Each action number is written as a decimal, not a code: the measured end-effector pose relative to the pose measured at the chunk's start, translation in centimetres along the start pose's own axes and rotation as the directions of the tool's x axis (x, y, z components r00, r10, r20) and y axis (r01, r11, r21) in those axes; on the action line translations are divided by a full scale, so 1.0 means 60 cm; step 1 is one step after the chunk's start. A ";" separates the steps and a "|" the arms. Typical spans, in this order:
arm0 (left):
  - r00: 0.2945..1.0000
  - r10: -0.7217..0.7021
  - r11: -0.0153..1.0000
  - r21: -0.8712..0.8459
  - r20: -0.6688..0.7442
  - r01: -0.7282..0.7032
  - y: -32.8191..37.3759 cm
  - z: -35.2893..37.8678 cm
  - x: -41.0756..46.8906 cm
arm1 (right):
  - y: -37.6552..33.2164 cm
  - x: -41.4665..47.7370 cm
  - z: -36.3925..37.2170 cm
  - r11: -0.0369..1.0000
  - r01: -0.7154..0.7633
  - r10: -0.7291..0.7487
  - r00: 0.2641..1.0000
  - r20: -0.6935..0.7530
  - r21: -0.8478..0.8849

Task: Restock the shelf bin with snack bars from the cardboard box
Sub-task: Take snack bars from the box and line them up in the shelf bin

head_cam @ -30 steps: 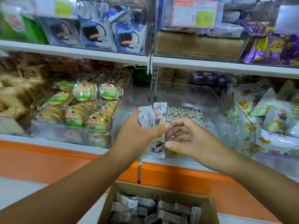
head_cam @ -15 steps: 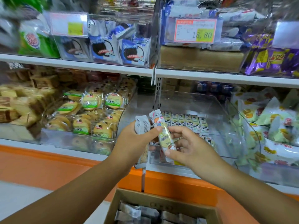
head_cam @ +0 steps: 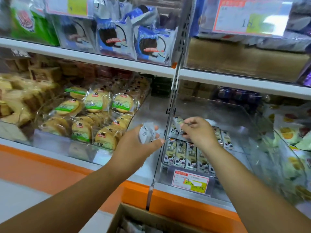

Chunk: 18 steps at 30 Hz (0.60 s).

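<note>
A clear plastic shelf bin [head_cam: 239,115] on the lower shelf holds rows of cream-coloured snack bars [head_cam: 182,153] laid side by side. My right hand [head_cam: 198,132] reaches over the bin's left wall, pinching one snack bar [head_cam: 178,121] above the back row. My left hand [head_cam: 139,145] hovers just left of the bin, clutching a small bunch of grey-wrapped snack bars [head_cam: 146,133]. The cardboard box [head_cam: 134,219] sits below at the bottom edge, with more wrapped bars inside, mostly cut off.
A price tag [head_cam: 191,181] hangs on the bin's front. Left is a bin of round cakes [head_cam: 94,115]; right is a bin of bagged snacks [head_cam: 289,132]. An upper shelf [head_cam: 117,59] with blue packs overhangs. An orange shelf base [head_cam: 168,200] runs below.
My right hand took one bar from the bunch and carried it forward into the bin. My left hand stayed beside the bin with the remaining bars. The view moved closer.
</note>
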<state>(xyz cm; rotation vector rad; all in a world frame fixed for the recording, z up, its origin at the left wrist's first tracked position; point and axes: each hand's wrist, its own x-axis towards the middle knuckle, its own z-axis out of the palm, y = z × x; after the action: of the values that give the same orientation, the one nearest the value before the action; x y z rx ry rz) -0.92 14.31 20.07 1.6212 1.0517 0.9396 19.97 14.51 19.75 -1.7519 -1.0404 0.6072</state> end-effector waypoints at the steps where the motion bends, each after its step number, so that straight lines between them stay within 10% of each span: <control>1: 1.000 0.000 1.000 -0.008 -0.005 0.000 0.000 0.000 0.001 | 0.002 0.009 0.005 0.998 0.015 -0.014 1.000 0.013 -0.055; 10: 0.999 0.037 0.999 -0.008 0.014 -0.037 0.009 0.002 -0.014 | 0.023 0.015 0.001 0.944 0.066 -0.001 0.980 0.198 -0.323; 18: 0.985 -0.114 0.953 -0.266 0.132 0.146 0.067 0.019 -0.036 | -0.054 -0.126 -0.040 0.912 0.392 -0.389 0.920 0.042 -0.118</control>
<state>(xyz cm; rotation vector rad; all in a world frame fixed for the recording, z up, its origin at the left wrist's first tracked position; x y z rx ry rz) 0.22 11.27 23.45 1.3429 0.8940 0.8516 16.79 7.36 23.23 -1.5804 -1.4211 0.3090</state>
